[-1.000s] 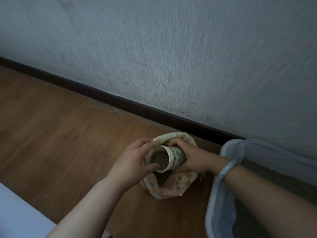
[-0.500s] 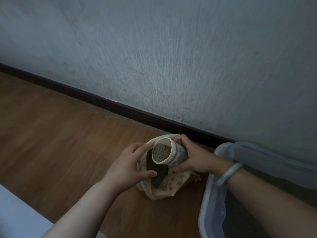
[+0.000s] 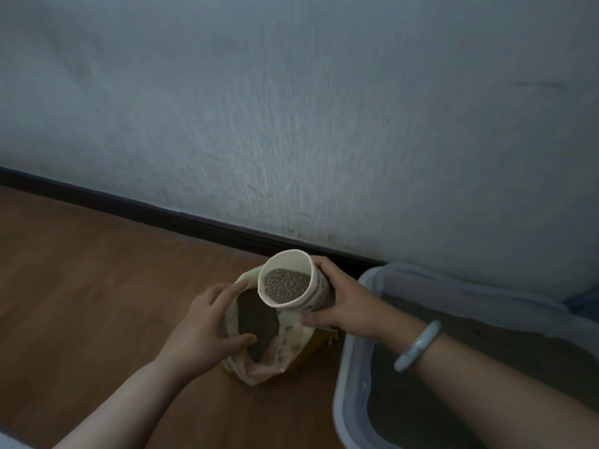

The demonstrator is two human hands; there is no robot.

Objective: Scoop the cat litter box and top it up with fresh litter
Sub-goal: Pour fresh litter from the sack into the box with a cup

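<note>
A paper cup point(image 3: 316, 286) filled with grey litter pellets is lifted just above the open mouth of a yellowish litter bag point(image 3: 285, 348) that stands on the wooden floor. My right hand point(image 3: 346, 306) grips the cup's side, its mouth tilted toward me. My left hand point(image 3: 207, 328) holds the bag's left edge open, thumb at the opening. Dark litter shows inside the bag. The pale plastic litter box point(image 3: 351, 367) lies at the right, with grey litter inside; my right forearm crosses over it.
A grey-white wall point(image 3: 291, 124) with a dark skirting board point(image 3: 162, 218) runs behind the bag. Bare wooden floor point(image 3: 81, 303) stretches to the left. A pale object's corner shows at the bottom left edge point(image 3: 9, 442).
The cup has come up out of the bag, full of litter, and tipped more upright. My left hand stays on the bag's edge.
</note>
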